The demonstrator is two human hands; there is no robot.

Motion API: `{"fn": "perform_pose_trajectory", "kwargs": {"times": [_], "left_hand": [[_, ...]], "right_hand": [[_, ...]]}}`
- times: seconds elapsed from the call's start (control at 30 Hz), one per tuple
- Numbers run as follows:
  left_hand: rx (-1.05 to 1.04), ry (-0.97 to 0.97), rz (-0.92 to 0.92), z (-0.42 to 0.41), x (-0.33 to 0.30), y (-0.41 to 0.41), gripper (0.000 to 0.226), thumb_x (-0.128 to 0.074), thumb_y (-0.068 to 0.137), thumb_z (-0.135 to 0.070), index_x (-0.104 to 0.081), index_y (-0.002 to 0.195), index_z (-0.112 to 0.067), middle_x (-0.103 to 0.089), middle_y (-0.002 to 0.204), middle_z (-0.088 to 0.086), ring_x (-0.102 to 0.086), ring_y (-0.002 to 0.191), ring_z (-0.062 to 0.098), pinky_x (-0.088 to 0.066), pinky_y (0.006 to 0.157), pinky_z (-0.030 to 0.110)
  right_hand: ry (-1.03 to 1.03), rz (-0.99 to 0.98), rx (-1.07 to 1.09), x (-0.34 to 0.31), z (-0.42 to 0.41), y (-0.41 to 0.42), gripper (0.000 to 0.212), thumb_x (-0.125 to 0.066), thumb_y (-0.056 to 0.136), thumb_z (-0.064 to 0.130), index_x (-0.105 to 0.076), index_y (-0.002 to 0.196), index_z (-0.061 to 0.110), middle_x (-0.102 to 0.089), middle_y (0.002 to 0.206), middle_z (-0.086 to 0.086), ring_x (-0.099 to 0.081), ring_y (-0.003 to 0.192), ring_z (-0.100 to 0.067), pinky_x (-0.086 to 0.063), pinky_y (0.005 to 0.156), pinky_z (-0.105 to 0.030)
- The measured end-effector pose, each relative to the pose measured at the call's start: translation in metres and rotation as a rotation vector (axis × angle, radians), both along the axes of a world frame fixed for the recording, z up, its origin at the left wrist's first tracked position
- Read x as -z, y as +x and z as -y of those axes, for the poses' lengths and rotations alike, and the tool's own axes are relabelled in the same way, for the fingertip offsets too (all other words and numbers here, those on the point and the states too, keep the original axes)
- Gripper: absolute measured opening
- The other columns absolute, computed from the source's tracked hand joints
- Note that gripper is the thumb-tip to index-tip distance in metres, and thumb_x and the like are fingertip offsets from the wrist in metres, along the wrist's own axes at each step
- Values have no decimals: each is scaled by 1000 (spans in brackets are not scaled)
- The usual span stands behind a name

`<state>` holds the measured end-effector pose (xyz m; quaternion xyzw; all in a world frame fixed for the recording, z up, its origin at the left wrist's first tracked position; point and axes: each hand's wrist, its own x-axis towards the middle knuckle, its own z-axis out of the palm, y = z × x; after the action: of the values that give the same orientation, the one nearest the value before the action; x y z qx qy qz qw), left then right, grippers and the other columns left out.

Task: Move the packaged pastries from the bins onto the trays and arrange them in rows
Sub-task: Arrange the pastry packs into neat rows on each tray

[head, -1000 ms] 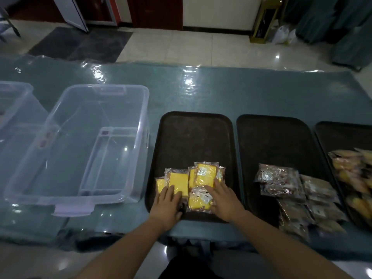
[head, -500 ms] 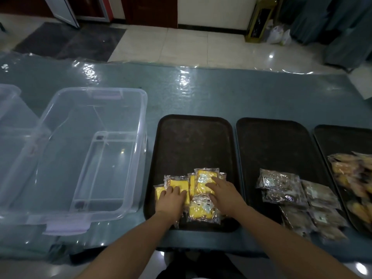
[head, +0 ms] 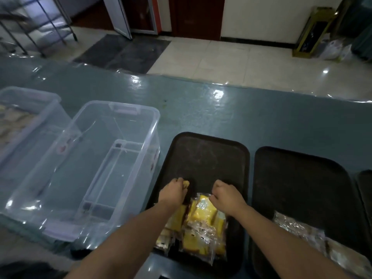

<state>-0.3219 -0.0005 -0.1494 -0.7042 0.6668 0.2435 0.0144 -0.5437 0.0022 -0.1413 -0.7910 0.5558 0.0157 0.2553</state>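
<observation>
Yellow pastry packs [head: 199,222] sit heaped at your tray's [head: 203,150] near end. Your left hand [head: 174,190] pinches one pack; your right hand [head: 226,195] curls at another's edge. You're arranging: carry yours up, start a row.

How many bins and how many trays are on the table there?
Clear plastic bins: 2, a near one and a far-left one
Dark trays: 3, left, middle, and one barely showing at the right edge
Total: 5
</observation>
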Motion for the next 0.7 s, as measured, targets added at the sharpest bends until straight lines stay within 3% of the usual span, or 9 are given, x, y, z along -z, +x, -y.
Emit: {"fn": "perform_pose_trajectory", "kwargs": {"times": [0.17, 0.23, 0.3, 0.5, 0.7], "left_hand": [[-88, -19, -67, 41, -3, -23, 18, -55, 99, -38, -54, 111, -25, -57, 107, -3, -59, 91, 15, -53, 78, 34], [-67, -4, -143, 59, 3, -33, 20, -55, 99, -42, -54, 109, -25, -57, 107, -3, -57, 90, 14, -51, 79, 34], [15, 58, -204, 70, 13, -37, 35, -49, 100, -51, -55, 121, -23, -59, 120, 1, -58, 102, 18, -51, 87, 37], [360, 135, 145, 64, 45, 2, 52, -50, 98, -47, -36, 146, -31, -36, 153, 3, -38, 136, 26, -41, 109, 46], [599, 109, 233, 69, 63, 10, 63, -56, 97, -39, -24, 151, -36, -18, 162, 6, -19, 147, 31, -27, 118, 50]], "right_hand": [[118, 36, 108, 5, 27, 1, 32, -45, 98, 38, -71, 90, 21, -50, 106, 9, -57, 88, -10, -48, 88, -38], [150, 31, 177, 11, 35, 2, 26, -44, 98, 39, -65, 103, 25, -50, 109, 8, -59, 93, -14, -48, 88, -39], [190, 10, 222, 19, 39, 2, 28, -46, 98, 38, -58, 121, 27, -51, 117, 4, -59, 100, -19, -48, 88, -39], [142, -64, 172, 49, 42, 12, 40, -49, 99, 35, -50, 139, 29, -47, 138, 1, -51, 119, -22, -45, 98, -40], [173, -147, 53, 67, 59, 23, 50, -55, 98, 38, -42, 145, 31, -30, 154, -4, -41, 131, -26, -39, 107, -41]]}}
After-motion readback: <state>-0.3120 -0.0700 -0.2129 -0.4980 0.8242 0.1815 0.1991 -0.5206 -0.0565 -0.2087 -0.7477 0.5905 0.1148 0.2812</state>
